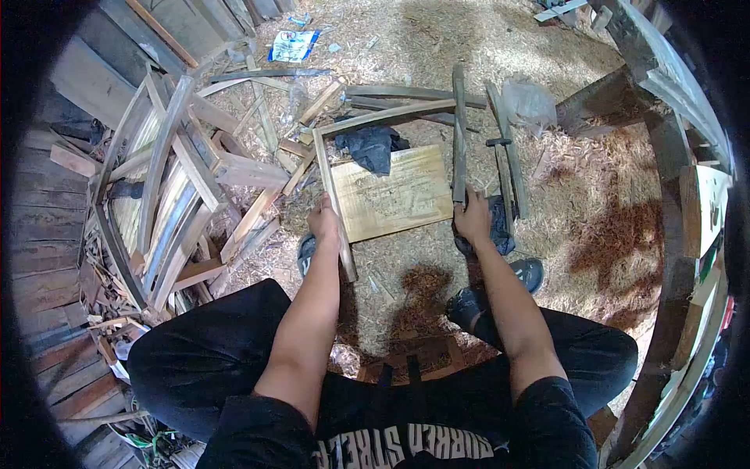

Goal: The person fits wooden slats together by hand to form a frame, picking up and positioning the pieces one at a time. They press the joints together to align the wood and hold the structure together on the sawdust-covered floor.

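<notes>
A three-sided wooden frame (391,115) of narrow strips is between my hands, its near side without a strip. My left hand (323,219) is closed around its left strip (329,178), close to the lower end. On the other side, my right hand (472,220) grips the lower end of the darker right strip (459,133); the fingertips are partly hidden. Inside the frame's outline lies a flat, pale wooden board (398,195) with sawdust on it. A crumpled black cloth or plastic piece (373,148) overlaps the board's far edge.
Several slatted wooden pieces (164,187) are stacked at the left among loose offcuts (258,211). Right of the frame lie two long strips (508,156) and a clear plastic bag (530,105). Sawdust (594,180) covers the ground. A blue-and-white packet (294,46) lies farther back.
</notes>
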### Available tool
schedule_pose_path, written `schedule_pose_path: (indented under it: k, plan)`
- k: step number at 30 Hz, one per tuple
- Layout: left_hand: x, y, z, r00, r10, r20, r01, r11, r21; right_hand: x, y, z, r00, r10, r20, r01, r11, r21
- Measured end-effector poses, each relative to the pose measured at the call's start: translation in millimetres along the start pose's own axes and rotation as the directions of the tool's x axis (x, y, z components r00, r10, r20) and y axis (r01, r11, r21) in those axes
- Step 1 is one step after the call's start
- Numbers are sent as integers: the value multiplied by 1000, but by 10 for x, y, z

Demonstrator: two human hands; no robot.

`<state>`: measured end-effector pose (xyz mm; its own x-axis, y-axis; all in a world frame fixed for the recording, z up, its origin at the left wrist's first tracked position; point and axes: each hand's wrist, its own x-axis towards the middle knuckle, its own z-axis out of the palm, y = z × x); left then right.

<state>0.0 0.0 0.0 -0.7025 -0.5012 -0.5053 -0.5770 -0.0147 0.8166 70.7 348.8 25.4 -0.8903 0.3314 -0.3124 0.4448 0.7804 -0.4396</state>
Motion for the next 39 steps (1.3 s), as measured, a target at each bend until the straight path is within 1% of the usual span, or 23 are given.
schedule_pose_path:
  k: [2, 3, 5, 9, 11, 12, 14, 15, 17, 18, 21, 22, 23, 25, 26, 27, 29, 30, 31, 33, 35, 37, 39]
  plan:
    - [-61, 41, 14, 1000, 2, 23, -1, 998, -67, 34, -1, 30, 995, 53, -89, -45, 995, 93]
    - [-41, 43, -31, 1000, 3, 23, -1, 998, -64, 29, -78, 36, 995, 55, -88, -47, 994, 95]
    - [-46, 29, -2, 1000, 0, 8, 1, 995, -103, 103, -147, -41, 980, 176, -88, -134, 924, 358]
    - [-92, 91, -20, 999, -18, 35, 21, 996, -87, 339, 85, 177, 987, 108, -121, -60, 936, 348]
    - [-13, 17, -13, 998, 56, -19, -57, 994, -96, 301, -2, 8, 985, 165, 40, -168, 910, 379]
    - [12, 27, -27, 998, 59, -16, -60, 994, -92, 322, 48, 63, 985, 168, 39, -170, 908, 383]
    - [43, 43, -41, 1000, -16, 8, 16, 999, -39, 389, 241, 232, 972, 104, -210, -15, 921, 389]
    - [88, 7, -29, 1000, -16, 11, 17, 999, -41, 399, 255, 236, 972, 104, -212, -14, 922, 387]
    - [160, -90, 2, 995, 92, -33, -93, 995, -38, 398, 300, 246, 911, 230, -342, -22, 855, 518]
    - [107, -45, -7, 996, 88, -33, -89, 995, -37, 366, 308, 202, 912, 230, -340, -24, 857, 515]
    - [-48, 133, -17, 996, 91, -20, -90, 995, 39, 198, 218, -215, 984, 154, -91, -77, 825, 560]
    - [-35, 130, -9, 998, 59, 7, -59, 997, -41, 89, 152, -317, 987, 95, -127, -8, 829, 559]
    - [-15, 130, -8, 999, 30, 33, -26, 992, -120, 56, 166, -277, 988, 92, -127, -5, 828, 561]
    - [34, 152, 24, 999, 14, 38, -9, 994, -111, -2, 53, -208, 997, -17, -75, 61, 772, 633]
    - [54, 148, 28, 999, -9, 49, 14, 995, -100, -109, -61, -299, 992, -86, 96, 19, 833, 552]
    - [89, 129, 43, 999, -9, 33, 13, 995, -102, -215, -226, -167, 990, -99, 105, 25, 832, 554]
    - [150, 62, 69, 995, 10, 96, 3, 990, -138, -464, -500, 139, 954, -223, -198, 291, 841, 455]
    - [170, 38, 5, 965, -10, 263, 80, 963, -257, -612, -619, 319, 964, -223, -144, 265, 844, 467]
    - [99, 85, -15, 966, -9, 260, 78, 963, -257, -739, -745, 467, 971, -220, -93, 238, 847, 476]
    - [-89, 234, -28, 967, 82, 242, -62, 994, -91, -977, -1138, 376, 964, -209, 162, 85, 825, 559]
    - [-27, 189, -45, 962, 70, 265, -46, 994, -98, -1098, -1324, 562, 970, -215, 115, 124, 841, 527]
    - [-106, 311, -82, 954, -14, 300, 39, 996, -78, -1187, -1397, 631, 973, -222, 69, 160, 855, 494]
    - [-128, 383, -138, 953, -45, 299, 65, 996, -55, -1281, -1439, 654, 955, -297, -11, 264, 834, 484]
